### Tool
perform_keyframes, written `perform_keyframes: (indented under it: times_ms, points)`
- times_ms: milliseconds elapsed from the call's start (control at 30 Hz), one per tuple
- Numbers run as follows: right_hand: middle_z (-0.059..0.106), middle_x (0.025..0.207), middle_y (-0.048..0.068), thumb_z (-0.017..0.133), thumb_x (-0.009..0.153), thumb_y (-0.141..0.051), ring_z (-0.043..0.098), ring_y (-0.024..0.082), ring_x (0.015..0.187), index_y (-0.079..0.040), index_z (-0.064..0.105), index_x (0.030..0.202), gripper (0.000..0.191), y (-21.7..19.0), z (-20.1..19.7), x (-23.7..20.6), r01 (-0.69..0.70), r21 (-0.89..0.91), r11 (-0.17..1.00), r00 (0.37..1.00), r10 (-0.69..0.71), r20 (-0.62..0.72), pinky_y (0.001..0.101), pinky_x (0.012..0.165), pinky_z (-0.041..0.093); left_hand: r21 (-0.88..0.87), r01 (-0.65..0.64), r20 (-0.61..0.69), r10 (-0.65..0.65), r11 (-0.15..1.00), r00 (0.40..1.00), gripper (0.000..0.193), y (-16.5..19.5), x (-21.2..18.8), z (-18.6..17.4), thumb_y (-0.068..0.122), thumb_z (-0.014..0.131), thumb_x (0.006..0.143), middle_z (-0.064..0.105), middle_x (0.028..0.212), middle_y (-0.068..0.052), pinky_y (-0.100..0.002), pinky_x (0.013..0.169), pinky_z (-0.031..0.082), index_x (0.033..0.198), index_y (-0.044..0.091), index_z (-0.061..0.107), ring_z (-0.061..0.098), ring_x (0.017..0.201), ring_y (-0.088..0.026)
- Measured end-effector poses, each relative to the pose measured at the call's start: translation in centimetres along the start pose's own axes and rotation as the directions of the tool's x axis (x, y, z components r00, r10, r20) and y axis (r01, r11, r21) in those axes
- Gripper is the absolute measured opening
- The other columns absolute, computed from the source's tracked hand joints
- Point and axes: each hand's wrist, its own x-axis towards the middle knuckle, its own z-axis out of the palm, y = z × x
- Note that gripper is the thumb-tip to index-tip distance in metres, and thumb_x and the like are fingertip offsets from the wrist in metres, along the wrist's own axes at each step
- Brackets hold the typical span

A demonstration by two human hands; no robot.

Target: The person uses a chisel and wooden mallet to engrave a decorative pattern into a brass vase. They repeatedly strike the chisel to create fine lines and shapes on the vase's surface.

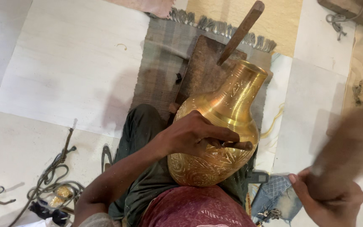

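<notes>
A shiny brass vase with engraved patterns lies tilted across my lap, its neck pointing up and to the right. My left hand rests on the vase's belly and pinches a thin dark chisel against the metal. My right hand at the lower right grips a wooden mallet, which is blurred with motion and raised to the right of the vase.
A dark wooden block with a slanted wooden stick lies on a fringed grey mat ahead of my knees. Cords and a small brass piece lie on the pale tiled floor at the lower left.
</notes>
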Motion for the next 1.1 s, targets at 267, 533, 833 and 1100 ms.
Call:
perform_keyframes:
  times_ms: [267, 533, 833, 1100]
  points:
    - [0.069, 0.072, 0.011, 0.087, 0.071, -0.001, 0.065, 0.012, 0.066, -0.003, 0.073, 0.099, 0.032, -1.6, -0.8, 1.0, -0.172, -0.504, 0.846, 0.950, 0.278, 0.141, 0.0285, 0.066, 0.052, -0.037, 0.041, 0.027, -0.040, 0.998, 0.999, 0.062, 0.8, 0.7, -0.3, -0.006, 0.074, 0.073, 0.080, 0.105, -0.002, -0.031, 0.057, 0.055, 0.130, 0.019, 0.068, 0.076, 0.075, -0.013]
    - [0.069, 0.072, 0.012, 0.086, 0.068, -0.002, 0.069, 0.016, 0.064, 0.000, 0.070, 0.091, 0.028, -0.5, -0.3, 0.9, -0.073, -0.316, 0.946, 0.981, 0.126, 0.150, 0.0290, 0.063, 0.053, -0.036, 0.023, 0.079, -0.020, 0.999, 0.997, 0.053, 0.8, 1.4, -0.4, 0.006, 0.082, 0.079, 0.079, 0.094, -0.001, -0.029, 0.061, 0.057, 0.130, 0.017, 0.068, 0.077, 0.074, -0.012]
    - [0.070, 0.073, 0.011, 0.079, 0.075, -0.003, 0.066, 0.014, 0.066, -0.001, 0.070, 0.107, 0.033, -0.7, 0.5, 0.1, -0.180, -0.184, 0.966, 0.978, 0.196, 0.072, 0.0282, 0.065, 0.053, -0.036, 0.008, 0.113, -0.004, 0.999, 0.994, 0.055, 0.9, 2.1, -0.5, 0.010, 0.084, 0.078, 0.079, 0.090, -0.001, -0.029, 0.061, 0.057, 0.131, 0.016, 0.069, 0.074, 0.067, -0.013]
    - [0.068, 0.074, 0.008, 0.079, 0.070, 0.005, 0.066, 0.013, 0.067, 0.004, 0.071, 0.101, 0.033, -0.4, 0.2, 0.0, -0.136, -0.319, 0.938, 0.965, 0.199, 0.174, 0.0258, 0.066, 0.053, -0.068, -0.023, 0.101, 0.030, 0.997, 0.994, 0.055, 0.0, 1.8, -0.2, 0.009, 0.082, 0.082, 0.078, 0.094, 0.001, -0.028, 0.060, 0.056, 0.133, 0.020, 0.067, 0.075, 0.072, -0.010]
